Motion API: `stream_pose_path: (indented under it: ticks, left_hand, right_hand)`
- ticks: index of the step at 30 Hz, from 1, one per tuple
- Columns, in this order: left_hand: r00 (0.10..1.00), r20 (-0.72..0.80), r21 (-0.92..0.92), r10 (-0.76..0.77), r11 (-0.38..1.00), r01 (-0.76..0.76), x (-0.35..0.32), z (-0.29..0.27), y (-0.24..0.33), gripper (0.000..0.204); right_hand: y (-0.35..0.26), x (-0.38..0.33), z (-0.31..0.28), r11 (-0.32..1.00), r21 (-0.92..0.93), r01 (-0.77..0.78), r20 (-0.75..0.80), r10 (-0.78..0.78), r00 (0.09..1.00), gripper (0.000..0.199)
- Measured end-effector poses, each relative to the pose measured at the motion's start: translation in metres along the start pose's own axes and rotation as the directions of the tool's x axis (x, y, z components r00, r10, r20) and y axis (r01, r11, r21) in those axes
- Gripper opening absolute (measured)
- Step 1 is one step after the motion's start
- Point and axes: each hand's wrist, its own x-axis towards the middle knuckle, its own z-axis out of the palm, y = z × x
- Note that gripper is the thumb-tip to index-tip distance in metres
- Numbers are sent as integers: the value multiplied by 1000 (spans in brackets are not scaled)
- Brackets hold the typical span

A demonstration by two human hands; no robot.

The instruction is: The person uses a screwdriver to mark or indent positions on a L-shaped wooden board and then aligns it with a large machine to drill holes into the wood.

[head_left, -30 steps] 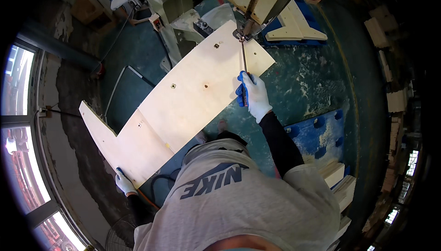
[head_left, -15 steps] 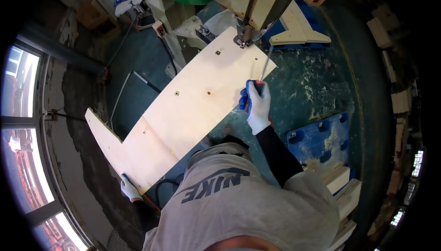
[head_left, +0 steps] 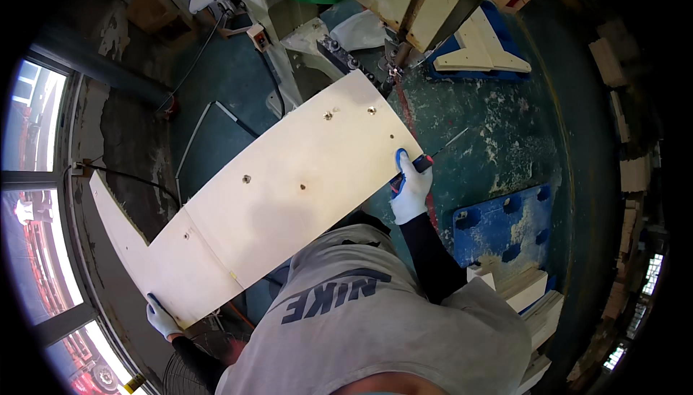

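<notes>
Holding plywood panel (head_left: 274, 193) | L hand (head_left: 160, 318) grip closed on corner | R hand (head_left: 411, 189) grip closed on edge + screwdriver (head_left: 426, 162)

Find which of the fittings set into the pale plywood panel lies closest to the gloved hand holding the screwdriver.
The metal insert near the panel's far corner, right-hand one of the pair by the machine, lies closest to the right hand. The others sit farther left along the board.
</notes>
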Motion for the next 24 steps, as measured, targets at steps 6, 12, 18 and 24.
stream_pose_path:
  ticks: [6, 12, 18, 24]
  left_hand:
    - [998, 13, -25, -63, 998, 63, -2, -8, 16, 51]
    - [997, 64, -128, -54, 990, 62, -13, 35, 0, 52]
    - [980, 163, -172, -113, 975, 141, -25, 72, -2, 56]
    - [968, 224, -189, -110, 970, 154, -41, 94, 25, 51]
  right_hand:
    - [12, 19, 17, 999, 36, -33, 115, 29, 993, 29]
    - [-6, 44, 41, 1000, 1, -18, 125, 18, 992, 22]
    - [-18, 60, 50, 996, 48, 76, 133, -82, 988, 21]
    - [-18, 90, 50, 991, -3, 134, 46, -134, 990, 20]
